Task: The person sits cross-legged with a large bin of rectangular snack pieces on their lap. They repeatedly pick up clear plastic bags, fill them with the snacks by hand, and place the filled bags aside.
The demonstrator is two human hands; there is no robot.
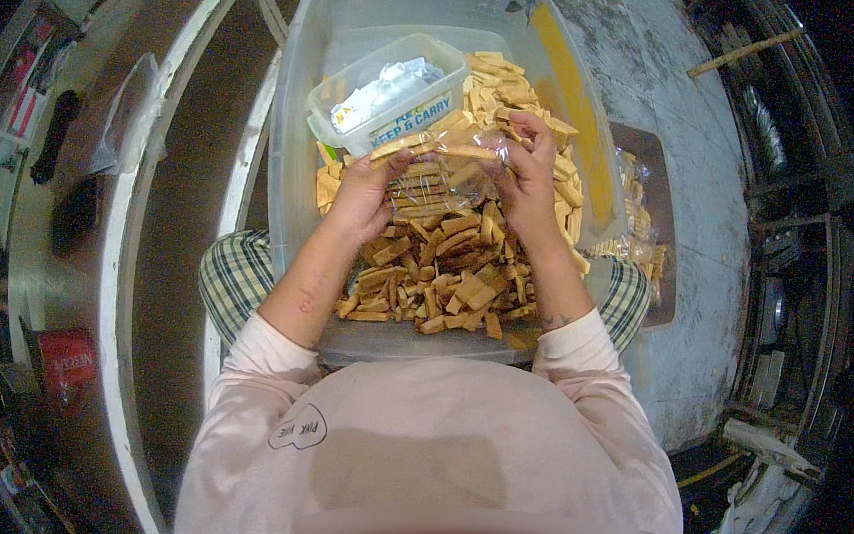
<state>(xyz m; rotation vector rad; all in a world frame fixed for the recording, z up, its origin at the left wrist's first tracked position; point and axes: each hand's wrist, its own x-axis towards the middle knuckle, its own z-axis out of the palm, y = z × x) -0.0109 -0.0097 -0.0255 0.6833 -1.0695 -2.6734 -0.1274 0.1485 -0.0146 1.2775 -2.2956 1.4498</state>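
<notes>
Between my two hands is a clear plastic bag [433,185] with flat tan pieces stacked inside. My left hand [369,191] grips its left side, thumb on top. At its right side, my right hand [528,173] holds the film, the index finger raised by a loose piece. Beneath lies a heap of short tan pieces [471,285], perhaps wood or dried food, in a large translucent plastic bin [283,180]. Within the bin, a smaller plastic container [408,126] holding white paper slips [392,91] leans at the upper left of the heap.
Right of the bin, a brown tray [665,210] holds several filled clear bags [631,208] on the grey floor [703,289]. A white-painted frame [124,243] runs along the left. My knees in checked cloth flank the bin's near end.
</notes>
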